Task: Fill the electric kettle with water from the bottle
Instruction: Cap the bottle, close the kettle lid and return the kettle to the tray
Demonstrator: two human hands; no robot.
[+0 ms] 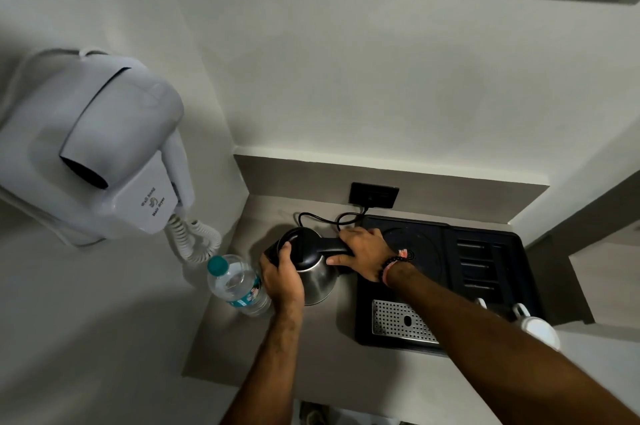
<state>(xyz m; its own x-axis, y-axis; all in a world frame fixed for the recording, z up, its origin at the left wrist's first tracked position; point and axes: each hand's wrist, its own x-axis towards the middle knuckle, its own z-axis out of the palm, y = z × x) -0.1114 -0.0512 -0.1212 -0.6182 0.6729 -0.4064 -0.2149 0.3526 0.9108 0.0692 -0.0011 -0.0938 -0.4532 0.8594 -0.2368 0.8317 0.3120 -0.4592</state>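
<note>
A steel electric kettle (pixel 318 281) with a black lid and black handle stands on the grey counter, just left of a black tray. My right hand (pixel 363 253) is closed around the kettle's handle. My left hand (pixel 282 277) grips the left side of the kettle, fingers up on the lid's edge. The lid looks closed. A clear water bottle (pixel 237 284) with a teal cap and teal label stands upright directly left of my left hand, cap on.
The black tray (pixel 485 251) holds the kettle's round base, a perforated metal drip grate (pixel 398 322) and white cups (pixel 538 329) at the right. A black wall socket (pixel 374 195) with a cord sits behind. A white wall hair dryer (pixel 104 154) hangs at left.
</note>
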